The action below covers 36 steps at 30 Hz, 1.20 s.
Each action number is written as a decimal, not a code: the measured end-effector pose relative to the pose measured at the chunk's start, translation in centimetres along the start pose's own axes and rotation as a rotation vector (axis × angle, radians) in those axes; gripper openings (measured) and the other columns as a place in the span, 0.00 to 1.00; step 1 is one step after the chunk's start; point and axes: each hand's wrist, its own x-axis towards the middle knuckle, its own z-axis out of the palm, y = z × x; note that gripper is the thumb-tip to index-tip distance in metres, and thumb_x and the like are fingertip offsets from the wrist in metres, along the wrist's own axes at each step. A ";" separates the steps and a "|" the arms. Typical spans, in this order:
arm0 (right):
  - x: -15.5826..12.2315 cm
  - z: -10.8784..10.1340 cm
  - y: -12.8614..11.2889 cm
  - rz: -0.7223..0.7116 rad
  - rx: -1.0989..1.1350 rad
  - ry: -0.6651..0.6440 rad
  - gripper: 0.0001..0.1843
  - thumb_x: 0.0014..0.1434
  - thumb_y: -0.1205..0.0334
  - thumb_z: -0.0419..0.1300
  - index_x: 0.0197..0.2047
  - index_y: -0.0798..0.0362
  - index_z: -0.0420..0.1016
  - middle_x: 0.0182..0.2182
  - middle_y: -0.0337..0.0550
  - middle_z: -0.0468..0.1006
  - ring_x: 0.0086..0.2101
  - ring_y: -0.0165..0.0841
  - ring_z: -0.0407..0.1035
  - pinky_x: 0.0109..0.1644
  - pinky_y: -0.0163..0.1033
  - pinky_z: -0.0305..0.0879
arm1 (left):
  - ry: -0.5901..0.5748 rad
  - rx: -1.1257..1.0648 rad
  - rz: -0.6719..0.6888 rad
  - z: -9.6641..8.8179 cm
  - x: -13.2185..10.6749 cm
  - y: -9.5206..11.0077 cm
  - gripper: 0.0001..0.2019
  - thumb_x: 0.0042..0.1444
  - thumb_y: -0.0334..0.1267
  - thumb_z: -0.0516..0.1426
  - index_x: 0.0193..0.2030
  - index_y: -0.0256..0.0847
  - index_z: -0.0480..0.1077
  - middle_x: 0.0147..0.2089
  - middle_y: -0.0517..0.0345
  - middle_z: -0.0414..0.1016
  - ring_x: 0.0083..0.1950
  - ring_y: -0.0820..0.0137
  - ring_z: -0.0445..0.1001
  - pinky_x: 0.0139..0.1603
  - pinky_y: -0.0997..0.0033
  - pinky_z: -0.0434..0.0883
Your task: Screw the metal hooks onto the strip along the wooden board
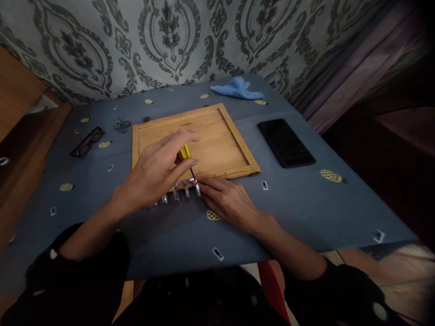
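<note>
My left hand (159,165) is closed around the yellow handle of a screwdriver (185,152). The screwdriver tilts slightly, its dark shaft running down to a shiny metal hook rail (186,184) at the near edge of a framed wooden panel (190,136). Several hooks of the rail stick out toward me, and its left end is partly covered by my left hand. My right hand (227,197) lies low beside the right end of the rail, with fingertips pressed together on it, close to the screwdriver's tip. Any screw there is too small to make out.
A black phone (287,142) lies right of the panel. A blue cloth (238,88) is at the back. Dark glasses (87,142) and a small heap of metal pieces (121,125) lie to the left on the blue patterned tablecloth (163,253). A patterned wall rises behind.
</note>
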 end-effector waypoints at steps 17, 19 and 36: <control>0.1 -0.1 0.0 -0.019 0.004 0.020 0.18 0.66 0.71 0.56 0.57 0.57 0.77 0.56 0.52 0.80 0.49 0.38 0.79 0.50 0.43 0.79 | -0.026 0.020 -0.053 -0.1 0.1 -0.1 0.18 0.61 0.34 0.60 0.57 0.43 0.66 0.46 0.59 0.77 0.35 0.72 0.76 0.40 0.71 0.75; 0.1 0.0 -0.1 -0.009 0.000 0.015 0.18 0.66 0.71 0.57 0.57 0.56 0.77 0.57 0.51 0.80 0.49 0.38 0.79 0.50 0.43 0.79 | -0.054 -0.011 -0.035 -0.4 0.1 -0.1 0.20 0.61 0.34 0.59 0.59 0.43 0.65 0.45 0.59 0.77 0.38 0.70 0.77 0.42 0.70 0.75; 0.0 0.0 0.0 -0.003 0.010 0.019 0.18 0.67 0.70 0.57 0.57 0.55 0.77 0.57 0.51 0.79 0.49 0.39 0.79 0.50 0.44 0.79 | -0.055 0.085 0.034 -0.3 0.0 0.0 0.19 0.64 0.34 0.58 0.61 0.40 0.63 0.52 0.55 0.77 0.44 0.70 0.78 0.45 0.71 0.74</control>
